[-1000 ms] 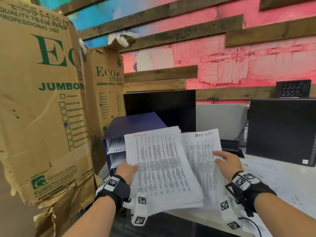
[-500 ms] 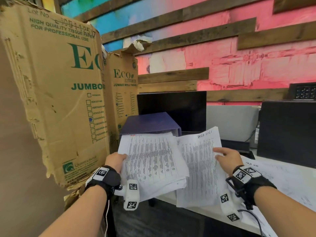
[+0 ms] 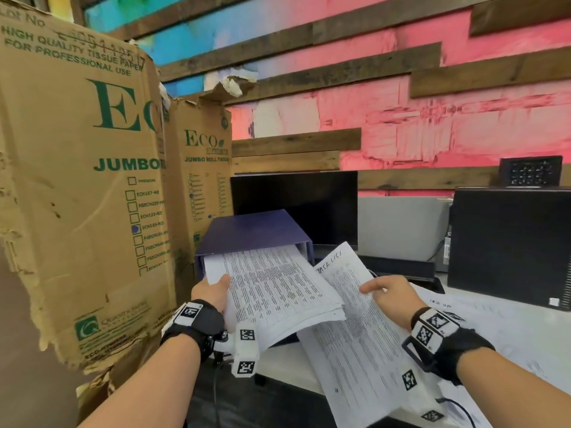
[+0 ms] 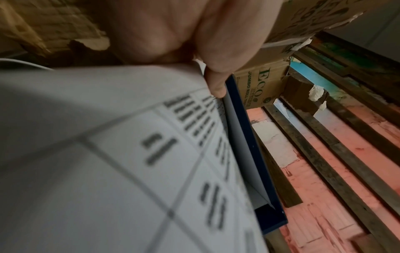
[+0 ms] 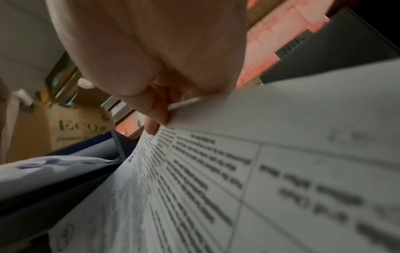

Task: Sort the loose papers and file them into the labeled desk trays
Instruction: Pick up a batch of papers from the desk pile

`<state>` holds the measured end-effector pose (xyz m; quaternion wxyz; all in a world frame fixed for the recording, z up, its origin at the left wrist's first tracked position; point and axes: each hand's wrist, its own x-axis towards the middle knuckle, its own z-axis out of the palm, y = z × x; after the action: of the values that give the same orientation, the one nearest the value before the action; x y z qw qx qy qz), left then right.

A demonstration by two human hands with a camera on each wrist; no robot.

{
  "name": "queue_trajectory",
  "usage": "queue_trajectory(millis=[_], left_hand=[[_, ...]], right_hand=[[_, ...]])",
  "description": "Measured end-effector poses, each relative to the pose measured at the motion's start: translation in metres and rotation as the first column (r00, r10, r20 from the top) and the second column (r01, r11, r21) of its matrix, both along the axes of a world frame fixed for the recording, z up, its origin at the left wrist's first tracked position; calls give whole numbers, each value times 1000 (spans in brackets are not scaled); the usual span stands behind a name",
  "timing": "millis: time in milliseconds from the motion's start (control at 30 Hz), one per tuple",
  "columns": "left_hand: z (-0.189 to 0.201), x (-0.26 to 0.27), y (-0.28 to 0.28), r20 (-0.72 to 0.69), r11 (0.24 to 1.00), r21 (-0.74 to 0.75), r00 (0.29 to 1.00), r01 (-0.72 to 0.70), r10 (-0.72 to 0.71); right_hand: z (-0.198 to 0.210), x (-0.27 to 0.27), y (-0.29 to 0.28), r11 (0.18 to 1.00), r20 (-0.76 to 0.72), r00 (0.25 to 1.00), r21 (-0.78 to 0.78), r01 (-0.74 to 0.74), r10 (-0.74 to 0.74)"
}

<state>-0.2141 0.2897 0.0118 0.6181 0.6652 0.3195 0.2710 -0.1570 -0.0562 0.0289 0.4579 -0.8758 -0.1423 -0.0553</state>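
Papers are split between 2 hands at this moment. The left hand (image 3: 213,290) pinches a thick printed stack (image 3: 278,291) by its left edge, thumb on top, and the stack's far end sits inside the top slot of the dark blue tray unit (image 3: 247,233); the near end hangs out and sags over the desk edge. The right hand (image 3: 392,295) holds a second sheaf headed "TASK LIST" (image 3: 349,335), thumb on its face and fingers beneath, tilted and clear of the tray, its lower end drooping past the white desk (image 3: 509,329), where more loose sheets lie. Beside the tray stand 2 tall cardboard boxes (image 3: 80,180); behind it a dark monitor (image 3: 293,205), and to the right a black computer case (image 3: 509,242).

As I judge it, the filing of the first stack is partway done. The risk is that a one-sided push skews the sheets, so corners catch on the slot wall and crumple, or the top pages slide off the sagging end. The right sheaf, gripped at 1 edge only, could fan out and drop. No tray labels are readable here, so a wrong slot is possible.
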Motion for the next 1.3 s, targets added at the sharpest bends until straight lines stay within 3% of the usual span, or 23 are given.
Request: queue_trajectory(millis=[100,167,300,467,633,833,933,1100,1267,1300], left_hand=[[-4,8,0,-21,999,31,1000,-13,14],[-4,13,2,-33,1000,4,999,-2,3],[0,15,0,-39,989,-121,995,84,-90],[-2,0,-2,-17,999,-38,1000,-19,19],[0,-18,-9,49,989,96,993,-115,111],[19,-28,-22,-46,969,227,995,93,-84],[25,-28,-25,-16,974,180,990,139,-138],[24,-39,-32,-19,975,175,990,138,-137],[25,-36,-46,-146,954,215,972,211,-182],[28,-37,-51,-151,957,210,974,198,-169]], right_hand=[[3,7,-6,981,121,993,-193,35,-11],[10,8,-9,970,171,985,-238,51,-9],[34,3,-12,990,283,959,-139,8,32],[76,-7,-18,993,361,932,121,-16,-29],[102,-18,-19,980,394,918,196,-35,-46],[88,-26,-12,984,285,958,169,-65,14],[92,-31,-15,970,328,945,235,-60,-21],[121,-44,-24,846,313,948,518,-125,-51],[132,-56,-18,594,178,965,762,-258,190],[128,-55,-15,586,149,965,771,-249,214]])
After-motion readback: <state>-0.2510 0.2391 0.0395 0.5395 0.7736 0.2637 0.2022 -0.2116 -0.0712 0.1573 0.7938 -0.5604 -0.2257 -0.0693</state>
